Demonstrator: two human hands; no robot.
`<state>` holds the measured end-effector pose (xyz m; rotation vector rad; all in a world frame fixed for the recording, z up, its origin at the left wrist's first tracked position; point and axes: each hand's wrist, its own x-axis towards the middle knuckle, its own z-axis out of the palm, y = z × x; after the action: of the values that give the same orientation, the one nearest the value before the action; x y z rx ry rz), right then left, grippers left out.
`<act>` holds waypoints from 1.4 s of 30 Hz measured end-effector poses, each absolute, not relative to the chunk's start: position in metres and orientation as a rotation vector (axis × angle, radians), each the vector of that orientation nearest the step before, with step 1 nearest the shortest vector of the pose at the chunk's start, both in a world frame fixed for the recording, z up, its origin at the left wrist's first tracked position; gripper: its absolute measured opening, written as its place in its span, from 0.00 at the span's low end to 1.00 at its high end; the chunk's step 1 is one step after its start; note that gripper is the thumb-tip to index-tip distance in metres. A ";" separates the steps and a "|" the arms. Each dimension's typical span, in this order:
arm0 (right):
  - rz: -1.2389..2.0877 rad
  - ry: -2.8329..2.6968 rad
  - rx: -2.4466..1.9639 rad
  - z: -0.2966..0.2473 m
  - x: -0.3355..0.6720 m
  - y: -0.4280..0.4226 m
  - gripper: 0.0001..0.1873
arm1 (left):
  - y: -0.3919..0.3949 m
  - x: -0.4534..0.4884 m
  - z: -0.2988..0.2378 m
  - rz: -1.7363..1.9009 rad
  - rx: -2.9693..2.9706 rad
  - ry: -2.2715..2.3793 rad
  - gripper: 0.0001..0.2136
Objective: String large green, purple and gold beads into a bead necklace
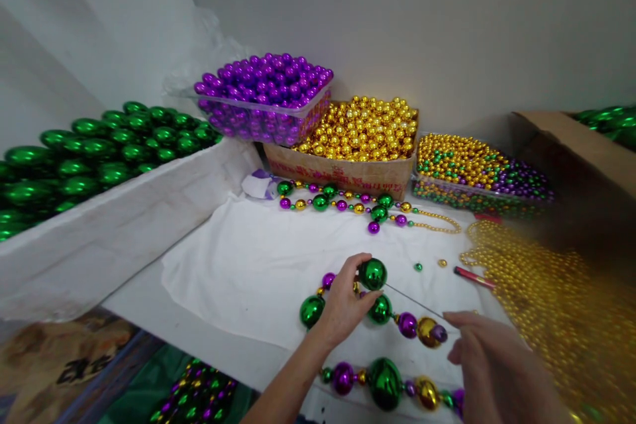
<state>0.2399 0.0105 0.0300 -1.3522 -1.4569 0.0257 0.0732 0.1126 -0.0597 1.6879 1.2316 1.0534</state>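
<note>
My left hand (342,308) pinches a large shiny green bead (372,275) between thumb and fingers. A thin, straight, needle-like wire (415,298) runs from this bead to my right hand (497,361), whose thumb and fingers close on its other end. Just below, a strand of mixed beads (407,325) in purple, gold and green lies on the white cloth (238,265), partly behind my left hand. Nearer to me is another run of large beads (385,384), its right end hidden by my right hand.
Purple beads fill a clear tub (298,116); gold beads fill a cardboard box (342,169). A tub of small mixed beads (462,162) stands right of them. Green beads fill a white foam box (149,202). Gold chains (561,298) and a red pen-like stick (474,277) lie right.
</note>
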 end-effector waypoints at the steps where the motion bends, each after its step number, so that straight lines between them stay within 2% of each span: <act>1: -0.011 -1.542 -1.328 0.028 0.243 0.012 0.08 | 0.112 0.073 -0.060 1.054 1.691 1.230 0.27; 4: -0.091 -1.723 -1.297 0.026 0.249 0.014 0.08 | 0.112 0.072 -0.060 1.057 1.710 1.220 0.27; 10: -0.181 -1.744 -1.341 0.023 0.244 0.015 0.11 | 0.111 0.072 -0.059 1.044 1.756 1.235 0.27; 19: -0.054 -1.855 -1.261 0.010 0.224 0.028 0.11 | 0.111 0.072 -0.059 1.014 1.840 1.274 0.27; 30: -0.113 -1.965 -1.130 -0.028 0.226 0.046 0.09 | 0.102 0.073 -0.052 1.013 1.975 1.283 0.25; 33: 0.067 -1.732 -1.312 -0.038 0.227 0.043 0.10 | 0.102 0.080 -0.040 1.028 2.080 1.237 0.26; 36: 0.478 -1.263 -1.508 -0.044 0.240 0.040 0.11 | 0.098 0.095 -0.018 1.034 2.197 1.101 0.27; 39: 0.842 -0.915 -1.389 -0.051 0.266 0.041 0.11 | 0.088 0.110 0.006 1.062 2.242 0.783 0.26; 42: 0.935 -0.795 -1.298 -0.054 0.292 0.044 0.10 | 0.079 0.115 0.017 1.134 2.113 0.660 0.23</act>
<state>0.2917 0.0439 -0.0542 -1.2984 -0.7946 0.9345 0.1149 0.0791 0.0174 2.1130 0.6597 1.1336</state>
